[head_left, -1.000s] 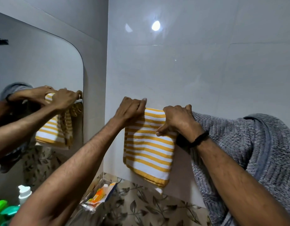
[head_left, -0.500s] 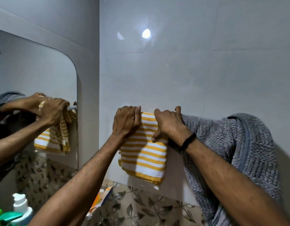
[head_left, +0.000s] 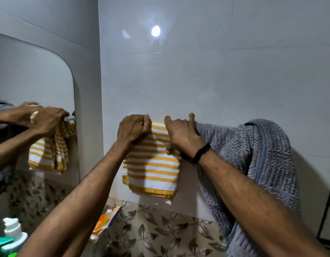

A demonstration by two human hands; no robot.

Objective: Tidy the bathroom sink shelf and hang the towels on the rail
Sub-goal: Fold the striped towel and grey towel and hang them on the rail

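Observation:
A small yellow-and-white striped towel (head_left: 155,169) hangs folded over the wall rail, which the cloth and my hands hide; only its end shows in the mirror reflection. My left hand (head_left: 133,128) grips the towel's top left edge. My right hand (head_left: 181,135), with a black band on the wrist, pinches the top right edge between thumb and fingers. A thick grey ribbed towel (head_left: 253,154) hangs on the same rail just to the right, touching my right hand.
A mirror (head_left: 30,86) on the left wall reflects both hands and the striped towel. Below it stand a white pump bottle (head_left: 13,232) and green containers (head_left: 2,243). An orange packet (head_left: 104,221) in clear wrap lies by the leaf-pattern tiles (head_left: 160,232).
Both hands have slid closer together along the top of the striped towel, bunching it narrower on the rail. The view has tilted slightly upward.

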